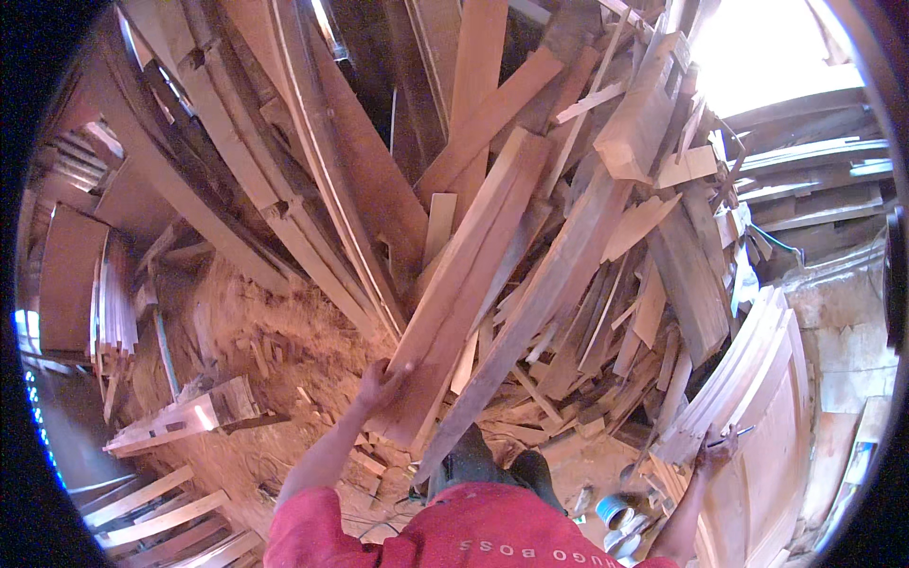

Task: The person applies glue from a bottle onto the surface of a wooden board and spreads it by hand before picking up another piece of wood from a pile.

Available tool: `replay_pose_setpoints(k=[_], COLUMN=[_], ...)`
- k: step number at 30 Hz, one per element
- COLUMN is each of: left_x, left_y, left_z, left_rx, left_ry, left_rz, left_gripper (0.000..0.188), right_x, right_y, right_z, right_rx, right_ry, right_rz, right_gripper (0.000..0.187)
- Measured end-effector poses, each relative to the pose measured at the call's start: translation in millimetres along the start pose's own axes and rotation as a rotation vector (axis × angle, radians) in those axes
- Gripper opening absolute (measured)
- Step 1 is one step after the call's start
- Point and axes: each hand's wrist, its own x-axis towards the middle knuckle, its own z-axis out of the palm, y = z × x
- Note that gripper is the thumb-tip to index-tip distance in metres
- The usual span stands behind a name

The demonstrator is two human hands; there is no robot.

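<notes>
My left hand (pixel 382 383) is closed around the left edge of a thick reddish-brown plank (pixel 473 275), near its lower end. The plank leans away from me, its far end resting among other timber. Beside it on the right slopes a greyer, rough board (pixel 540 303), whose lower end comes close to my legs. Off to the right, my right hand (pixel 717 450) has a thin pen or pencil (pixel 743 433) between its fingers. That hand is at the edge of a stack of pale wooden panels (pixel 757 407) standing upright; whether it touches them I cannot tell.
Long boards (pixel 360 170) lean at the back. Offcuts (pixel 615 322) are heaped to the right of the plank, with a squared beam (pixel 636 118) above. Sawdust and scraps cover the floor (pixel 275 350). A blue-and-white tin (pixel 614 512) stands near my right side; slats (pixel 166 516) lie lower left.
</notes>
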Motion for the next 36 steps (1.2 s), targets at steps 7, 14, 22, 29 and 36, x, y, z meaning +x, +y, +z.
replay_pose_setpoints(k=[7,14,22,29,36], left_x=[-122,-193,-110,31,94], left_y=[-47,-68,-70,149,408], left_z=[13,27,0,-108,-186], left_rx=[-0.73,-0.662,-0.546,-0.431,-0.076], left_ry=[-0.295,-0.037,0.215,0.205,0.15], left_rz=[-0.196,-0.253,0.119,0.332,0.705], left_gripper=[0.053,0.059,0.055,0.064,0.058], right_x=[1,2,1,0,0], right_y=[-17,-20,-13,-28,-37], right_z=[-12,-14,-7,-18,-28], right_rx=[0.039,0.082,0.08,0.058,0.021], right_ry=[-0.029,-0.017,0.039,0.016,0.061], right_rz=[0.019,0.001,0.054,0.109,0.095], right_gripper=[0.061,0.056,0.056,0.062,0.064])
